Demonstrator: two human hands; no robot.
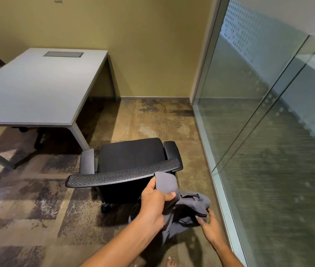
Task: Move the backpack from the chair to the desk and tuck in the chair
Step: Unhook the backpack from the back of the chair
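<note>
A grey fabric backpack hangs behind the black office chair, off the seat. My left hand is closed around its upper strap, just behind the chair's mesh backrest. My right hand grips the bag's lower right edge. The chair's seat is bare and faces away from me, standing apart from the white desk at the left. The desk top carries only a grey cable flap.
A glass partition runs along the right, close to the chair and my right hand. A yellow wall closes the far side. Patterned carpet covers the floor. Under the desk a second chair's base shows. My bare toes appear at the bottom edge.
</note>
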